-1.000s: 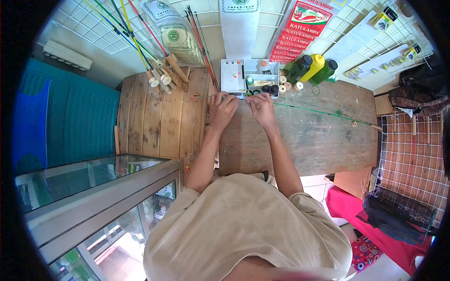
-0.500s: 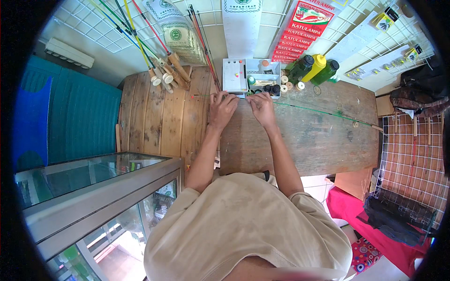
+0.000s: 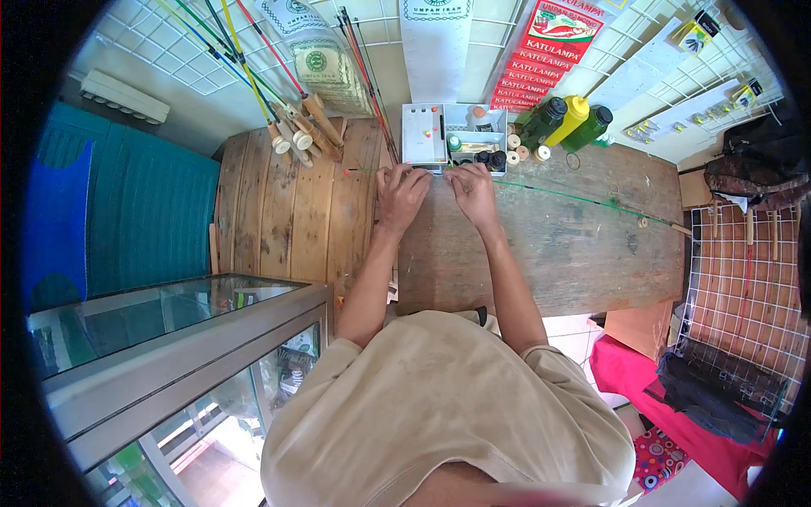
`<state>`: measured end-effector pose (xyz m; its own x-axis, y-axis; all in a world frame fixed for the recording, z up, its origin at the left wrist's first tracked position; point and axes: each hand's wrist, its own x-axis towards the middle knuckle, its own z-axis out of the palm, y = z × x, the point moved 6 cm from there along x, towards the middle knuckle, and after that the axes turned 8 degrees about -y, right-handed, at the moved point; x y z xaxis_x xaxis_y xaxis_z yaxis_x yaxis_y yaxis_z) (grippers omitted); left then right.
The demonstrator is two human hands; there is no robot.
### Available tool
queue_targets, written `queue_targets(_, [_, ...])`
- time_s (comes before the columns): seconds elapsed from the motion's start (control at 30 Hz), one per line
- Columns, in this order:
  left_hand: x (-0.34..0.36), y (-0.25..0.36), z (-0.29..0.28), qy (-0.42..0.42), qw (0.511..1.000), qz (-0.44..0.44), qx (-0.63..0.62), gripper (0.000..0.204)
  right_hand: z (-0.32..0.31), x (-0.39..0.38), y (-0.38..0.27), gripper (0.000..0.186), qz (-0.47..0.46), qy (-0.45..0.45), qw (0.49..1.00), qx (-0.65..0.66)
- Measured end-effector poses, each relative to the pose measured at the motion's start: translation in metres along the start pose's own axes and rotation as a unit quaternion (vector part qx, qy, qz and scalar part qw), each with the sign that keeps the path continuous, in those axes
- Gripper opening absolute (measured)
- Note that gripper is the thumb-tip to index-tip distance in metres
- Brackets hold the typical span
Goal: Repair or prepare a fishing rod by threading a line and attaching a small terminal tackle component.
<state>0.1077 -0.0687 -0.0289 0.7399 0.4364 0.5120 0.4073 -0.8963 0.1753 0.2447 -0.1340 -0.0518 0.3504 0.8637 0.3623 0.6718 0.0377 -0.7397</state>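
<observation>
A thin green fishing rod point(image 3: 553, 193) lies crosswise over the wooden table, its slim red-tipped end point(image 3: 348, 171) poking out left of my hands. My left hand point(image 3: 403, 198) pinches it with closed fingers just in front of the white box. A short gap to the right, my right hand point(image 3: 473, 194) also has its fingers pinched on the rod. Anything finer between the fingertips is too small to make out. The rod's thicker end reaches the table's right edge.
A white compartment box point(image 3: 424, 135) holds small dark jars and floats. Beside it stand thread spools point(image 3: 541, 155), green bottles point(image 3: 585, 131) and a yellow bottle point(image 3: 568, 121). Several rods with wooden handles point(image 3: 319, 127) lean at the back left. A glass display case point(image 3: 194, 338) flanks my left side.
Both hands stay at nearly the same spot on the rod. My right hand's fingers have shifted very slightly.
</observation>
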Motion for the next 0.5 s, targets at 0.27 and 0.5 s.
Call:
queue_targets(0.27, [0.0013, -0.0004, 0.0014, 0.011, 1.0, 0.01, -0.005, 0.02, 0.0004, -0.0005, -0.0004, 0.016, 0.001, 0.003, 1.0, 0.009])
queue_targets(0.5, [0.0042, -0.0011, 0.0008, 0.012, 0.999, 0.013, -0.03, 0.016, 0.0025, -0.0017, 0.0069, 0.013, 0.01, -0.003, 1.0, 0.006])
